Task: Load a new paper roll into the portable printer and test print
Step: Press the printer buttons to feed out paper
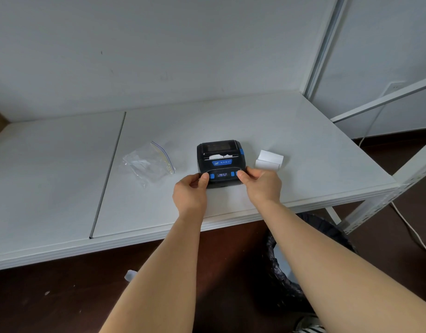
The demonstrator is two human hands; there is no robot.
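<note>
A small black portable printer (220,159) with blue buttons and a lit display lies on the white table (291,140). Its lid is closed and a torn edge of white paper (220,155) shows at the slot. My left hand (191,191) grips the printer's near left corner, thumb on top by a blue button. My right hand (261,182) grips the near right corner, thumb resting on the blue buttons there. A white piece of paper (269,160), folded or curled, lies just right of the printer.
An empty clear zip bag (150,163) lies left of the printer. A seam (109,171) runs across the tabletop. A bin with a black liner (303,260) stands under the table's front edge. A white shelf frame (385,200) and cable stand at the right.
</note>
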